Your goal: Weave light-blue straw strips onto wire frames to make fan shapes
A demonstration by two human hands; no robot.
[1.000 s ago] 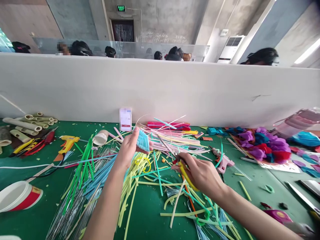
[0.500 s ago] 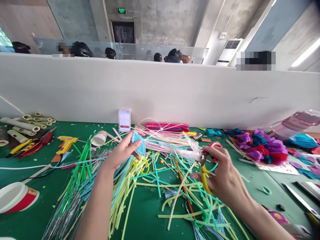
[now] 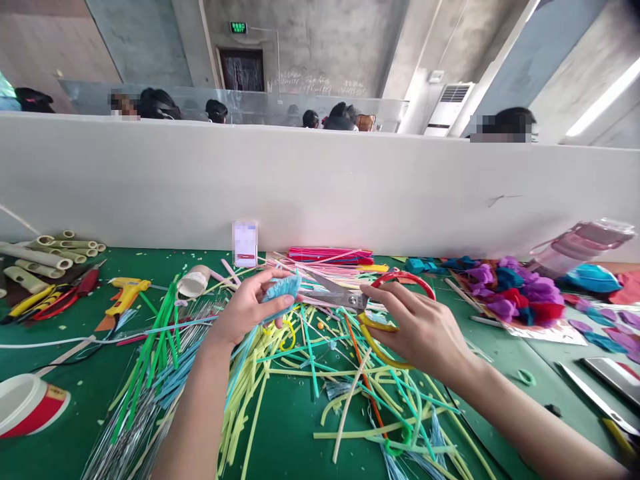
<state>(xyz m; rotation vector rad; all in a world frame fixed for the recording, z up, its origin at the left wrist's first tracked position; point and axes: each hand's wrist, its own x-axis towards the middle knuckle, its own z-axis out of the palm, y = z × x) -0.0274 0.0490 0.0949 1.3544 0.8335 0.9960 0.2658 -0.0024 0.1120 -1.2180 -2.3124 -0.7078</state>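
The small rectangular green lit sign point(image 3: 239, 27), high on the grey concrete wall point(image 3: 325, 40), reads "EXIT" on its lower line; the characters above are too small to read surely. Pale handwriting point(image 3: 315, 85) in 2 or more lines on that wall is illegible. The upright white-screened phone point(image 3: 245, 244) shows blurred text and a red bar, unreadable.

blue piece point(image 3: 283, 287) partly behind left fingers point(image 3: 274, 307), bowl point(image 3: 46, 408) cropped at left
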